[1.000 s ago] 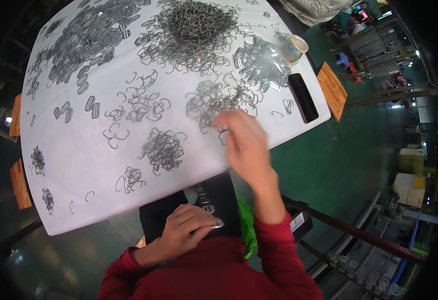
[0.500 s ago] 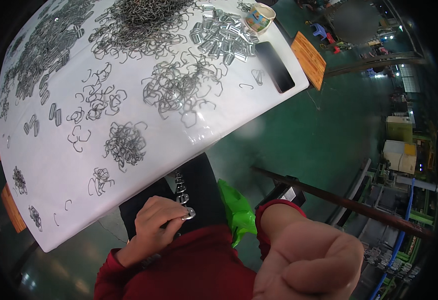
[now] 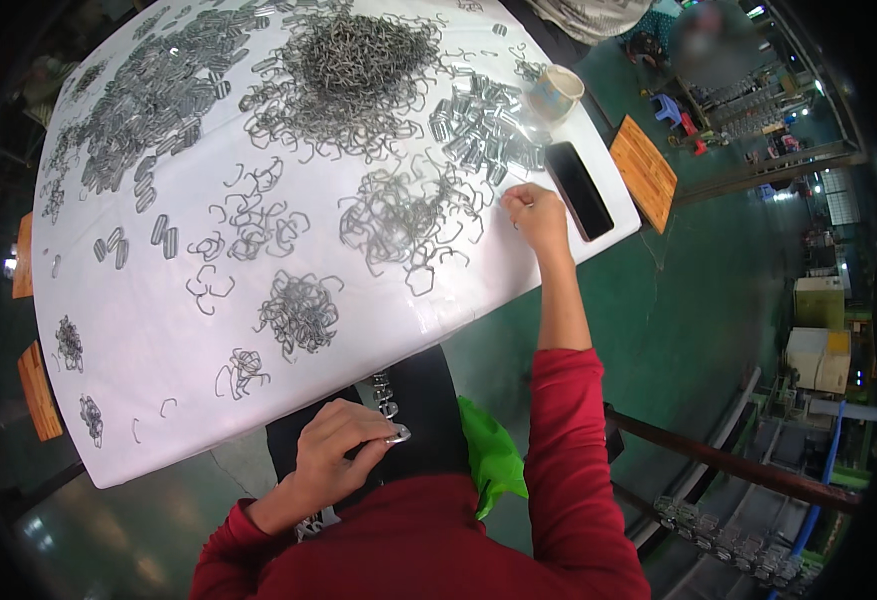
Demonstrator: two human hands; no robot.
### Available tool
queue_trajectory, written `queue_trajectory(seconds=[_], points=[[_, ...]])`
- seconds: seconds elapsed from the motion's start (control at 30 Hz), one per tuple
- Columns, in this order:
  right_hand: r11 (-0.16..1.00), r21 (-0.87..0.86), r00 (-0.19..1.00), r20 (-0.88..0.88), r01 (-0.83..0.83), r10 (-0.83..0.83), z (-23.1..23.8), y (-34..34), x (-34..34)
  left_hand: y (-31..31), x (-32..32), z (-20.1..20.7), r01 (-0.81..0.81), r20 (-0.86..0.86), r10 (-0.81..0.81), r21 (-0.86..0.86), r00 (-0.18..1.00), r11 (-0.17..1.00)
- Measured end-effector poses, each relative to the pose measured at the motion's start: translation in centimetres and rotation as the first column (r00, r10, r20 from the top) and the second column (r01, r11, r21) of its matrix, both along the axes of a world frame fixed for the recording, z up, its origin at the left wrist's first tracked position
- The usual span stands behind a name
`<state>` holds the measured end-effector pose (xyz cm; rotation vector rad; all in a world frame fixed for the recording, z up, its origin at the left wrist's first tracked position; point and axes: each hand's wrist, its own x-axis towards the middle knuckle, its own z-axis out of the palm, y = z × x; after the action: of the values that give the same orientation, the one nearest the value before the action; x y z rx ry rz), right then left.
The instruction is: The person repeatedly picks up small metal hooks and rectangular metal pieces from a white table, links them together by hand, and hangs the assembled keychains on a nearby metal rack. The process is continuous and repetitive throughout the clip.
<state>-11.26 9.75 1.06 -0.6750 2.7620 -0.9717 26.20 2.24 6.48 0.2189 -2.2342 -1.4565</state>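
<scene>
Over my lap, my left hand point(image 3: 340, 450) is closed, its thumb and forefinger pinching a shiny metal link point(image 3: 398, 434). Close beyond it, a chain of similar metal links point(image 3: 384, 392) lies along my dark trousers. Stretched out to the table, my right hand point(image 3: 540, 215) has its fingertips pinched together at the white tabletop, left of a black phone point(image 3: 580, 190). Whatever those fingertips hold is too small to make out. Left of this hand spreads a loose pile of bent wire hooks point(image 3: 398, 215), and just beyond it lies a heap of flat silver metal pieces point(image 3: 483, 125).
The white-covered table point(image 3: 378, 325) also carries a dense heap of wire hooks point(image 3: 363, 75), many flat metal pieces point(image 3: 163, 95) and smaller hook piles point(image 3: 300, 312). A paper cup point(image 3: 556, 95) stands near the far right corner. A green bag point(image 3: 491, 455) hangs beside my lap.
My right hand has gone from close in front of the camera out to the table beside the phone. The left hand keeps its pinch. The whole view has shifted slightly.
</scene>
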Motion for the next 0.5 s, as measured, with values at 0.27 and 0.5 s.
queue_trajectory(seconds=[0.27, 0.5], points=[[0.909, 0.412, 0.99, -0.144, 0.06, 0.0, -4.8, -2.6, -2.4, 0.9, 0.3, -0.8, -0.075, -0.024, 0.076, 0.046, 0.997, 0.996], [0.995, -0.054, 0.99, -0.124, -0.079, 0.072, -2.1, -0.7, 1.8, 1.5, 0.9, -1.8, -0.073, -0.033, 0.076, 0.068, 0.997, 0.995]])
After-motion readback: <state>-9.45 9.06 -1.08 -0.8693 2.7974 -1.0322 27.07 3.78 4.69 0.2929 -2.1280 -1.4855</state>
